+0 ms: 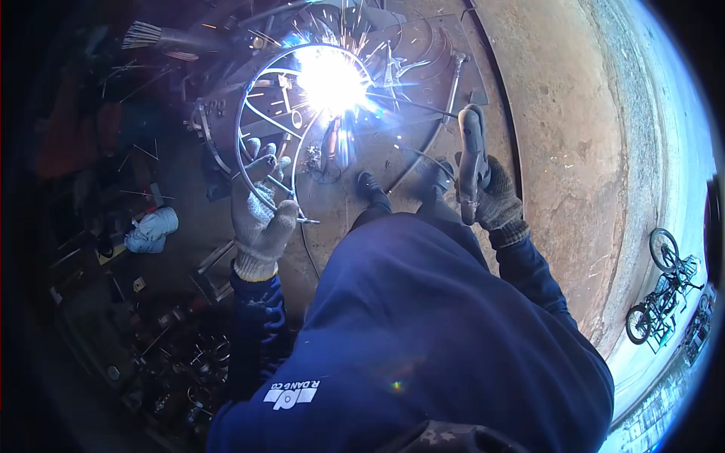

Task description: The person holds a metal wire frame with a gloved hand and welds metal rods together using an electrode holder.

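My left hand (263, 225), in a pale knitted work glove, is closed round the lower left of a round metal wire frame (242, 106) with bent rods inside its ring. In my right gloved hand (498, 198) is a welding electrode holder (471, 140), held upright. A thin electrode (415, 106) runs left from the holder's top to a glaring white-blue arc (331, 81) at the ring's upper right side. Sparks fly upward from there. Glare hides the electrode's tip and the part of the frame beneath it.
Beyond the arc lies a dark metal work plate (468, 64) with locking pliers (391, 74) and a long-handled hammer (451, 87). A wire brush (143, 35) lies far left. Metal scraps (200, 362) and a white bundle (153, 229) are on the left. Bicycles (657, 302) stand far right.
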`<state>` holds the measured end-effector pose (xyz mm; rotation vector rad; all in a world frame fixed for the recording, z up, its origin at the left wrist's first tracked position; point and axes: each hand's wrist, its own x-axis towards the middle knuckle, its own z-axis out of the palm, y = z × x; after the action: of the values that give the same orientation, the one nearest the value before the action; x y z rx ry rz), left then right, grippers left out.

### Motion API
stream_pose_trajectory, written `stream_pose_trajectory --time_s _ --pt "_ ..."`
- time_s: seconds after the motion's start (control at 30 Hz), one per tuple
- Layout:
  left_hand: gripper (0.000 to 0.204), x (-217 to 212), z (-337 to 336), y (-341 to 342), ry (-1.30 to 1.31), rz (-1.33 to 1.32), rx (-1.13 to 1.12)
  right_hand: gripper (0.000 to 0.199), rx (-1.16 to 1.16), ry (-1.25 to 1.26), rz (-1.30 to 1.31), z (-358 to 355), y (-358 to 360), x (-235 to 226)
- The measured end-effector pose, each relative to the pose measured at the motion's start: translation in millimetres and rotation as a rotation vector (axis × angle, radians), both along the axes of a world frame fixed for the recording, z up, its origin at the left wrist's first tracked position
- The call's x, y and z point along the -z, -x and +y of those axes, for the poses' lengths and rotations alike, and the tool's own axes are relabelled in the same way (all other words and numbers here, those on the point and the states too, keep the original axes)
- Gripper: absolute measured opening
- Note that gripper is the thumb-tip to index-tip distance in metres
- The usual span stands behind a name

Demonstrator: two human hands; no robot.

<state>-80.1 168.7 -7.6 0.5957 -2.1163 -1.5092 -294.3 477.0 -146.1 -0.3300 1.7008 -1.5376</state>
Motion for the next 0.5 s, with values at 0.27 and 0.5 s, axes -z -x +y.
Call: stream_pose_trajectory --time_s 0.27,0.5 --pt "0.072 -2 -4 1 0.101 -0.058 0.046 0.048 -0.005 0.058 -0.015 -2 2 3" --pt "0.072 1 2 6 -0.027 0.017 0.035 0.056 0.081 0.131 0.088 6 -4 16"
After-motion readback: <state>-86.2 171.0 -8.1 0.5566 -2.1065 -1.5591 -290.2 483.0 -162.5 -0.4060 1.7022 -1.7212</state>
